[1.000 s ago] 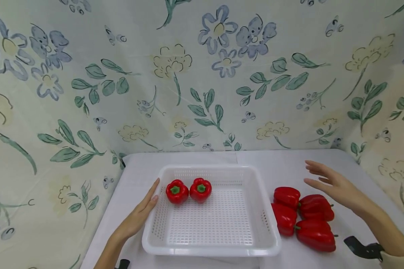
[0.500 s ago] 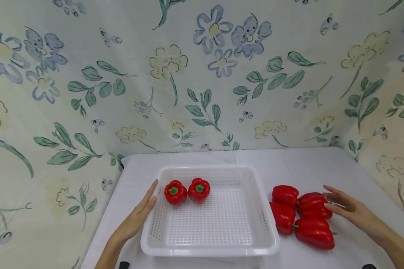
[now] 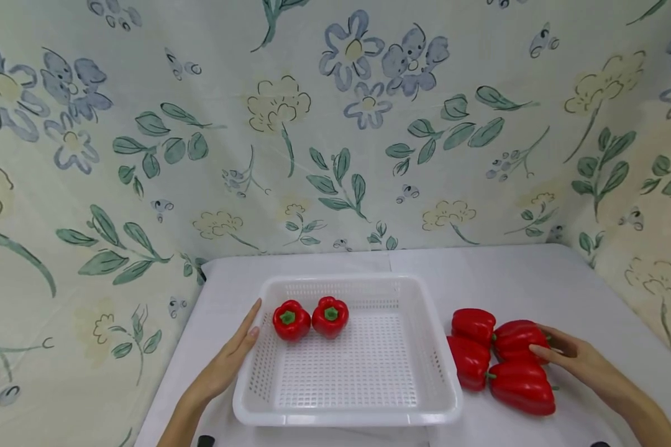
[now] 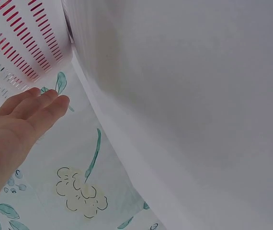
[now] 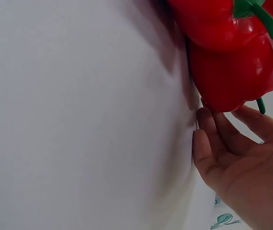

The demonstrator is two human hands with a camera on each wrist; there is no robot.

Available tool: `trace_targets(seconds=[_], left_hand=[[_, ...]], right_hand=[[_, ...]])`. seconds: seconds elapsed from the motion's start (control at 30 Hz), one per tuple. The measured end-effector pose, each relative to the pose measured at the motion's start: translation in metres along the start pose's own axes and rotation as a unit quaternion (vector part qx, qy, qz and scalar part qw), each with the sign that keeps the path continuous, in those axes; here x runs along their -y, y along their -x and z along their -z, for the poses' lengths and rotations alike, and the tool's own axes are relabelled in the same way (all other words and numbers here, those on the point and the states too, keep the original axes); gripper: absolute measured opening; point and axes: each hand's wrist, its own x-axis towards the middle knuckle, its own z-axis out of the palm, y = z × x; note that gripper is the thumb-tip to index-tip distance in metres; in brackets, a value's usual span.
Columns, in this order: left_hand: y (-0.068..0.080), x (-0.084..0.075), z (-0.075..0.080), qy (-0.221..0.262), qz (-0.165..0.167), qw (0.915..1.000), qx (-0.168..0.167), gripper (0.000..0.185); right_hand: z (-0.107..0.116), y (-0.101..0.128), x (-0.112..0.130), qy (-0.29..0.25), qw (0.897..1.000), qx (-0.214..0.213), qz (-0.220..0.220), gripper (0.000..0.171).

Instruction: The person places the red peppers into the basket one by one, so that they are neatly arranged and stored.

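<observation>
My left hand (image 3: 226, 360) lies with straight fingers against the left rim of a white perforated plastic basket (image 3: 346, 417). In the left wrist view these fingers (image 4: 45, 110) reach up to the basket's slotted wall. At the right, my right hand (image 3: 587, 366) grips the stem end of a red bell pepper (image 3: 514, 338), its thumb on the near side and the other fingers behind. The right wrist view shows several fingertips (image 5: 204, 117) at this pepper's lower edge, low by the table. Two red bell peppers (image 3: 292, 321) stand stem-up inside the basket, at its back left.
Beside the basket's right wall, other red bell peppers (image 3: 470, 363) lie close together, one of them (image 3: 521, 388) in front of the gripped one. A white cloth (image 3: 481, 273) covers the table. Floral curtains (image 3: 324, 124) hang behind and at both sides.
My right hand has come down and toward me from above the table, reaching the back right bell pepper and closing its fingers about it. My left hand has stayed at the basket.
</observation>
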Motion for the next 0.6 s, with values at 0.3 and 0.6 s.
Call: trace_targets(seconds=[0.3,0.6], left_hand=[[0.0005,0.0012,0.0000,0.003,0.000,1.0000,-0.003,0.059],[-0.0002,0.0006,-0.0002,-0.004,-0.003,1.0000,-0.006,0.057]], right_hand=[[-0.0020,-0.0019,0.0033,0.010,1.000,-0.013,-0.009,0.097],[0.0018,0.0027,0.0051,-0.031,0.998,-0.047,0.005,0.095]])
